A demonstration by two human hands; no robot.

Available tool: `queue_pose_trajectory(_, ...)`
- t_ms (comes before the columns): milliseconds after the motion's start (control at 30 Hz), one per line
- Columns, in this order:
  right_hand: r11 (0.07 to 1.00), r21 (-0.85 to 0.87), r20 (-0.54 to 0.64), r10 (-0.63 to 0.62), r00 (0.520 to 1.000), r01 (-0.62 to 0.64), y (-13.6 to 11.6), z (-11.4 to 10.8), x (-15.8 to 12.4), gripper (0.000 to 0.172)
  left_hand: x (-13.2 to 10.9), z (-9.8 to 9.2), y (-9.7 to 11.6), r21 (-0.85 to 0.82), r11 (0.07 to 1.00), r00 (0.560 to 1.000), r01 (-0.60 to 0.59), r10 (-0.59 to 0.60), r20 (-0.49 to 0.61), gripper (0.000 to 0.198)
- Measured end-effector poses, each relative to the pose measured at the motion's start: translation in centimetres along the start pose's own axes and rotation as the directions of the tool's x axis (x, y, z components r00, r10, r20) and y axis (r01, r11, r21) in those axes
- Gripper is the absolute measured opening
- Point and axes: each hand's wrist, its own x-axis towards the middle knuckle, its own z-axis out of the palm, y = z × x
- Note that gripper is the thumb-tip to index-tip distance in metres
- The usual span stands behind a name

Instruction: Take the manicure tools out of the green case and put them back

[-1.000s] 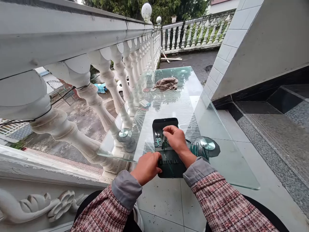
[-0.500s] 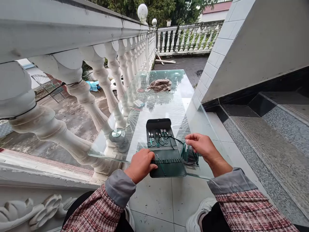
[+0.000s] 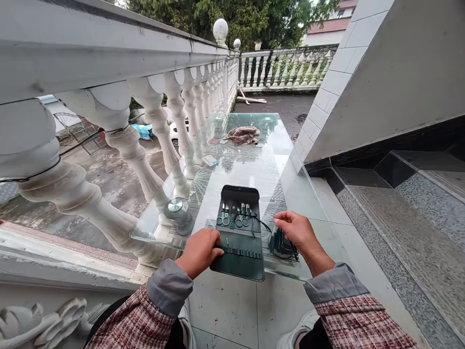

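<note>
Case (image 3: 238,267), one, dark green, leather-like; open and spread flat, long side running away from the viewer, at the near edge of a glass table (image 3: 250,169). Far flap, black inside, tilts upward.

Upper panel, fitted, left to right: small scissors (image 3: 223,220), green finger loops toward the viewer; dark green tool (image 3: 233,218) with ridged end; second scissors (image 3: 241,221), loops likewise; clippers (image 3: 247,209) with metal tips, upright in their slots. Thin dark strip (image 3: 264,223) extends rightward from this panel.

Lower panel: row of elastic loops (image 3: 244,252), mostly unfilled; one slim metal-tipped tool (image 3: 227,242) at the left end.

Dark green pieces (image 3: 278,241), clustered, just right of the case; partly hidden, type indistinct.
</note>
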Motion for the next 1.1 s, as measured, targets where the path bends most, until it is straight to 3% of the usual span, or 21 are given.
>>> queue_pose_trajectory(267, 0.981, -0.195, -0.042, 0.012, 0.999, -0.02, 0.0, -0.9, 0.2, 0.014, 0.8, 0.1, 0.3, -0.022, 1.0, 1.0, -0.006, 0.006, -0.012, 0.014)
queue_pose_trajectory(400, 0.974, -0.193, -0.047, -0.133, 0.99, 0.121, -1.3, 0.0, -1.5, 0.019, 1.2, 0.2, 0.2, -0.041, 0.999, 1.0, -0.022, 0.022, 0.006, 0.02)
queue_pose_trajectory(500, 0.952, -0.095, 0.102, -0.281, 0.954, 0.29, -2.7, 2.0, -3.3, 0.018, 1.6, 0.4, 0.0, -0.059, 0.997, 0.999, -0.042, 0.041, -0.02, 0.022)
queue_pose_trajectory(633, 0.899, -0.064, 0.371, -0.381, 0.847, 0.432, -3.9, 5.0, -4.9, 0.016, 2.3, 0.6, 0.1, 0.048, 0.992, 0.99, -0.117, 0.121, -0.078, 0.012)
queue_pose_trajectory(733, 0.881, -0.122, 0.474, -0.353, 0.807, 0.457, -3.9, 6.1, -5.2, 0.016, 2.8, 0.2, 0.3, 0.19, 0.954, 0.97, -0.234, 0.243, -0.024, 0.014)
queue_pose_trajectory(867, 0.883, -0.175, 0.505, -0.299, 0.81, 0.435, -3.8, 6.2, -5.1, 0.016, 3.4, -0.5, 0.1, 0.244, 0.891, 0.921, -0.383, 0.388, 0.029, 0.014)
queue_pose_trajectory(1100, 0.891, -0.287, 0.506, -0.172, 0.845, 0.352, -5.1, 6.3, -5.2, 0.013, 4.4, -0.5, -0.2, 0.17, 0.91, 0.924, -0.379, 0.38, 0.028, 0.009)
